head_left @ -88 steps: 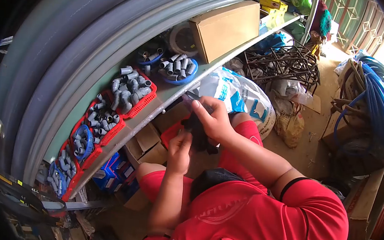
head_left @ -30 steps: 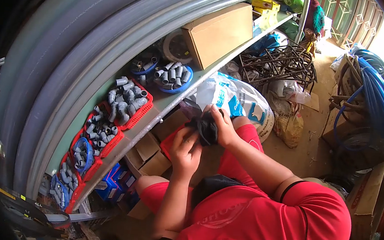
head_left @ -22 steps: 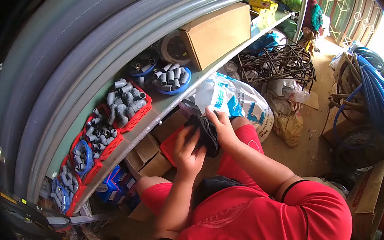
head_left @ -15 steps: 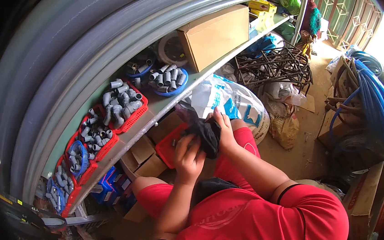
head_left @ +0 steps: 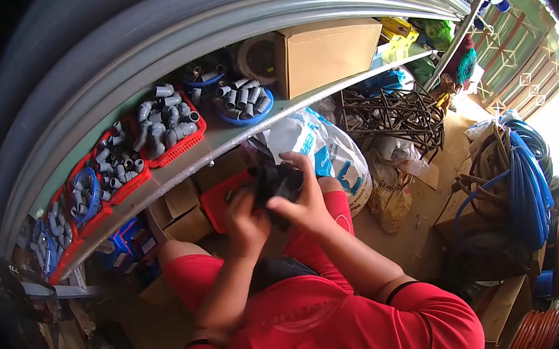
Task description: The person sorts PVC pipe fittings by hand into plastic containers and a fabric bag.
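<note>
A crumpled black item [head_left: 280, 181], soft like cloth or a thin bag, is held in front of my body between both hands. My left hand [head_left: 247, 219] has its fingers curled against the item's lower left side. From the right, my right hand [head_left: 305, 197] grips it with the thumb below and the index finger along the top. Part of the item is hidden by the fingers, and its exact kind cannot be made out. Just behind it are a red plastic bin [head_left: 219, 199] and a white-and-blue printed sack [head_left: 335, 149].
A shelf on the left carries red baskets [head_left: 179, 140] and a blue basket [head_left: 251, 115] of grey pipe fittings, plus a cardboard box [head_left: 330, 56]. Large grey pipes [head_left: 137, 49] arch above. Rusty metal frames [head_left: 391, 118] and blue hose coils [head_left: 528, 183] stand right.
My right hand has turned, its thumb now lying across the lower side of the black item. The item has shifted slightly left and bunched differently. The view has also shifted.
</note>
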The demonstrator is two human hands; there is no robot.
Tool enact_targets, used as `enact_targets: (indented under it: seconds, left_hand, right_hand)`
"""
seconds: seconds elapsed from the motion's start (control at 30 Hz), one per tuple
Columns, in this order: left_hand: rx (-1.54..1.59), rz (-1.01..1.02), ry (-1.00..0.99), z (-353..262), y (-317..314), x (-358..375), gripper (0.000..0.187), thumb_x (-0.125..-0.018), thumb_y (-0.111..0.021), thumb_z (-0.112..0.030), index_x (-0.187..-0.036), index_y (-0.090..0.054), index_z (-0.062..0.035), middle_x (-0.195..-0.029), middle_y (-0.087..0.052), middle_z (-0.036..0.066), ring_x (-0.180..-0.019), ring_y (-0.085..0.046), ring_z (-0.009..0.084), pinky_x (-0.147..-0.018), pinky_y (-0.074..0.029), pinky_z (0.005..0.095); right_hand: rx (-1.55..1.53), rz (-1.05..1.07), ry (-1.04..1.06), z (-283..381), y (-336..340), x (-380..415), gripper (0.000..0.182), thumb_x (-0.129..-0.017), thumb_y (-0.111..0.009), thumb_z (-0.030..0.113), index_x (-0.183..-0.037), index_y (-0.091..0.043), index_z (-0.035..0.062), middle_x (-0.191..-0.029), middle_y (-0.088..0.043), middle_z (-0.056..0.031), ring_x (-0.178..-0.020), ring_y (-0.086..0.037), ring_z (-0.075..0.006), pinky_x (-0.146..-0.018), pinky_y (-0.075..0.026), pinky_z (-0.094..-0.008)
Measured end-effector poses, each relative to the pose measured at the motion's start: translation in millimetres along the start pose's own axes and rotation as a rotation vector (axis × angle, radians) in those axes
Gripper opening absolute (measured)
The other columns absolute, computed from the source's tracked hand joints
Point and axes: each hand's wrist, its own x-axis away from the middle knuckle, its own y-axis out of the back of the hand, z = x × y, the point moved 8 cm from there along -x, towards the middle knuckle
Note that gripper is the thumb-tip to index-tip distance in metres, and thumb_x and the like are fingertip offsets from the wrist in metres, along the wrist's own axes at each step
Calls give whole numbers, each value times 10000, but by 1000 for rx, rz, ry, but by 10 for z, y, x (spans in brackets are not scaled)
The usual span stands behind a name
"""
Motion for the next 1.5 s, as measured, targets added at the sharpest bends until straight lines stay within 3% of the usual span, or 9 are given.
enact_targets:
  seconds: [0.13,0.33,0.47,0.6,0.77,0.87,1.03,1.37,1.5]
  left_hand:
    - [169,-34,74,38,7,-95,130,-780,-671,-36,-902,-646,0,-785,-626,144,-697,-624,351,-617,-483,375]
    - [396,58,281,246,-167,69,123,-778,-719,-48,-857,-647,14,-750,-637,94,-675,-607,134,-596,-468,312]
    - [538,166,407,273,-295,110,72,-835,-699,-45,-874,-677,11,-808,-686,47,-723,-597,70,-620,-476,277]
    - [1054,133,797,496,-578,291,230,-883,-705,-108,-1084,-694,4,-1026,-710,59,-907,-659,116,-793,-540,297]
    - [1031,69,767,243,-391,101,340,-893,-705,-178,-1194,-649,-32,-1118,-678,55,-948,-665,141,-826,-555,318]
    - [1109,139,789,221,-470,186,373,-876,-683,-138,-1230,-615,-41,-1136,-655,41,-998,-651,150,-854,-556,326]
    - [1367,162,971,168,-565,311,350,-811,-654,-9,-1159,-621,-35,-1034,-665,47,-888,-657,125,-758,-547,279]
    - [1111,102,905,311,-462,341,304,-796,-682,-23,-1098,-668,5,-1020,-684,50,-879,-652,113,-769,-533,288]
    - [1147,103,908,411,-344,234,404,-800,-696,-43,-1193,-603,-37,-1092,-648,19,-1004,-637,122,-876,-538,310]
  right_hand:
    - [7,26,-170,-97,10,14,575,-766,-851,326,-1164,-603,-7,-1029,-663,-126,-1000,-634,-197,-899,-485,-337]
    - [228,-45,-61,17,165,-95,192,-946,-609,163,-981,-689,-8,-764,-681,-175,-720,-687,-237,-704,-522,-347]
    - [-74,-230,-248,-177,339,-58,426,-1043,-465,333,-873,-674,3,-785,-677,-82,-748,-631,-166,-734,-505,-304]
    - [-901,-260,-458,-367,162,51,466,-1066,-397,457,-1146,-583,38,-947,-628,-85,-871,-608,-164,-833,-487,-286]
    - [-121,-42,90,144,-126,96,978,-610,-957,411,-1339,-458,-7,-1307,-536,-140,-1220,-543,-275,-1043,-420,-398]
    - [123,9,128,69,-4,68,847,-656,-930,354,-1306,-511,9,-1244,-611,-142,-1136,-619,-241,-960,-478,-349]
    - [190,-49,116,176,100,-25,205,-815,-647,102,-991,-667,-2,-849,-697,-120,-795,-694,-232,-768,-528,-332]
    - [447,97,-98,-89,283,-174,247,-852,-593,199,-911,-645,-35,-820,-664,-116,-766,-642,-191,-724,-497,-319]
    - [133,266,151,113,-9,-191,647,-772,-816,387,-1230,-558,9,-1219,-582,-194,-1124,-583,-328,-965,-441,-398]
